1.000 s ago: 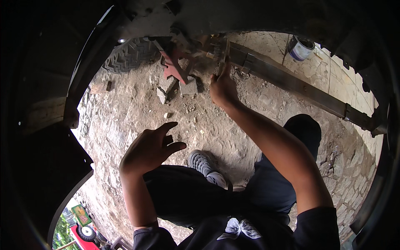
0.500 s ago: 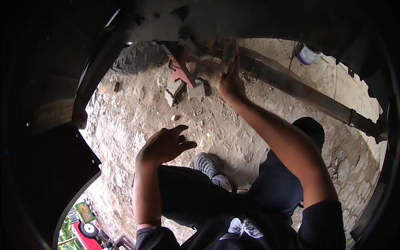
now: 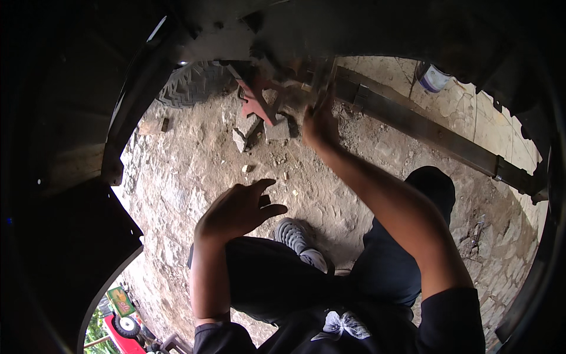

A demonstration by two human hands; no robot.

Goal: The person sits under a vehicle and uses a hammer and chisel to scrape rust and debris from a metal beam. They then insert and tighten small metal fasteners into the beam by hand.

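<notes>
My right hand (image 3: 320, 124) is raised under the dark vehicle body, thumb to the left and fingers to the right of a short dark metal bar (image 3: 322, 79). The bar's upper end is lost in shadow. My left hand (image 3: 239, 210) hangs above my left knee, empty, with thumb and fingers apart. Left of the right hand, a red jack stand (image 3: 254, 100) stands by broken concrete blocks (image 3: 277, 127). To the right, a long dark metal beam (image 3: 413, 124) runs slanting down.
A knobby tyre (image 3: 191, 85) is at the back left, near a loose brick (image 3: 153, 125). A paint can (image 3: 433, 78) stands on pale paving behind the beam. Dark bodywork (image 3: 365, 29) hangs overhead. Small stones (image 3: 246, 169) lie on rough dirt. A red vehicle (image 3: 122, 336) shows at lower left.
My right hand has shifted slightly left and down, and the metal bar beside it shows more clearly, slightly tilted. My left hand has moved a little right, its thumb stretched further out.
</notes>
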